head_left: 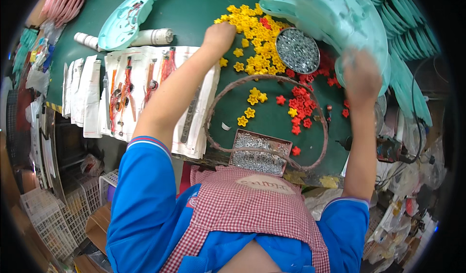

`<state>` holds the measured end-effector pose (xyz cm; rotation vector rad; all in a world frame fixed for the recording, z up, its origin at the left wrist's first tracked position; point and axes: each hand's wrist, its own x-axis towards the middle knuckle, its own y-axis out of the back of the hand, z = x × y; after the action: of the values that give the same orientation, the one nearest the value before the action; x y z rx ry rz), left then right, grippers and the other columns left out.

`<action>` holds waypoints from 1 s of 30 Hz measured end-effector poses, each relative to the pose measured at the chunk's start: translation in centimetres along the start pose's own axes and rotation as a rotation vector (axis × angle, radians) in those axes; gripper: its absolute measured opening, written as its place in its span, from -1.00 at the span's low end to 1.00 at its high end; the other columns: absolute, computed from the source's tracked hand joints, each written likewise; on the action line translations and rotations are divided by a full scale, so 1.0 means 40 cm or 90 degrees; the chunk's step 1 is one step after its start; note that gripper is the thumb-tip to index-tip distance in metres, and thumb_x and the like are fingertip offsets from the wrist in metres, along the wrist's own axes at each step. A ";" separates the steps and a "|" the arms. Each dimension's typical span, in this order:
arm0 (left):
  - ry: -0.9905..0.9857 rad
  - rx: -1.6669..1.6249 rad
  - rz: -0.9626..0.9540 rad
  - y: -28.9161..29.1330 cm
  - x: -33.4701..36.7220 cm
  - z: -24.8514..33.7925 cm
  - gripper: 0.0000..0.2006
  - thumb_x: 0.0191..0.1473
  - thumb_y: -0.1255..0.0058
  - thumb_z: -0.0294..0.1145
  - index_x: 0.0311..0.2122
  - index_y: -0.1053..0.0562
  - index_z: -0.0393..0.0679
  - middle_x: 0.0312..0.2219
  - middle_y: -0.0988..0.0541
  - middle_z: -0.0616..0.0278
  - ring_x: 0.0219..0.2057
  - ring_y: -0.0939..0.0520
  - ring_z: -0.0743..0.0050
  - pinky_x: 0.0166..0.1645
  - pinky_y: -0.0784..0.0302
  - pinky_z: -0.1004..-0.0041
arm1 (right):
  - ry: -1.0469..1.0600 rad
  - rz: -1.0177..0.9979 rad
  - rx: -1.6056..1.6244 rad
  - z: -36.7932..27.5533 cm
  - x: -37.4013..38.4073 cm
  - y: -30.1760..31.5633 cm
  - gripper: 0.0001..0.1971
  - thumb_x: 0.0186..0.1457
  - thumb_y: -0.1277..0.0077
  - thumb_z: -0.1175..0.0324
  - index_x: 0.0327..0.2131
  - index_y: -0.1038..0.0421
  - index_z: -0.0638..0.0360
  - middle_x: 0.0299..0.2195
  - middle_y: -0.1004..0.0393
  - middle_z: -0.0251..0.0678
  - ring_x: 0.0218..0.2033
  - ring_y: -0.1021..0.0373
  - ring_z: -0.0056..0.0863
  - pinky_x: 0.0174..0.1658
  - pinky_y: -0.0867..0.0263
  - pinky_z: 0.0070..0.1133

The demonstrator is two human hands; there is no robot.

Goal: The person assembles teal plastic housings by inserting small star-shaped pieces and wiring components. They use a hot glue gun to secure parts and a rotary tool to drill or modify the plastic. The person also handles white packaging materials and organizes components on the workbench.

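Note:
My left hand (221, 37) is at the left edge of a heap of yellow star-shaped plastic pieces (264, 47). Its fingers are curled in, and whatever they may hold is hidden. My right hand (361, 76) is smeared by motion beside large turquoise curved plastic shells (335, 18) at the far right. Whether it grips a shell does not show. Between the hands stands a round tin of small metal parts (297, 49). Red star pieces (302, 103) lie nearer me, inside a brown wrapped ring (208, 115).
A rectangular box of small metal parts (257, 149) sits at the table's near edge. On the left, wires and small parts (127, 93) lie on white sheets (204, 86). Another turquoise shell (119, 28) rests on a paper roll (155, 36). A dark power tool (388, 149) lies at right.

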<state>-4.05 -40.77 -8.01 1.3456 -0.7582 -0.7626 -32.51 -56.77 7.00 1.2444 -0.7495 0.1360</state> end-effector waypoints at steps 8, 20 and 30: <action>-0.077 -0.191 0.145 0.147 -0.041 0.057 -0.76 -0.06 -0.08 -0.32 -0.22 -0.46 -0.10 -0.41 -0.59 0.11 -0.35 -0.59 0.08 -0.29 -0.50 0.19 | 0.175 -0.235 0.277 -0.124 -0.514 0.148 -0.69 -0.23 -0.07 0.47 -0.27 -0.51 0.19 -0.70 -0.13 -0.43 -0.67 -0.20 -0.49 -0.64 -0.14 -0.54; -0.775 -0.354 -0.064 0.094 -0.384 0.263 -0.88 -0.24 -0.06 -0.40 -0.47 -0.52 0.00 -0.35 -0.54 0.47 -0.20 -0.49 0.42 -0.16 -0.42 0.44 | -0.003 -0.206 0.233 0.108 -0.228 -0.249 -0.75 -0.02 0.08 0.55 -0.21 -0.44 0.22 -0.22 -0.46 -0.15 -0.21 -0.41 -0.15 -0.14 -0.35 -0.33; -0.740 -0.280 -0.173 0.085 -0.373 0.277 -0.91 -0.23 -0.02 -0.40 -0.50 -0.48 -0.07 -0.47 -0.46 0.45 -0.29 -0.44 0.39 -0.20 -0.41 0.42 | -0.076 -0.303 0.196 0.090 -0.188 -0.306 -0.66 -0.12 -0.09 0.41 -0.18 -0.41 0.22 -0.29 -0.46 -0.10 -0.25 -0.40 -0.08 -0.19 -0.32 -0.32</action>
<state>-21.38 -34.15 -4.35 0.5083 -1.1974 -1.8610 -33.87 -61.98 -6.79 1.7035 -0.5264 -0.2228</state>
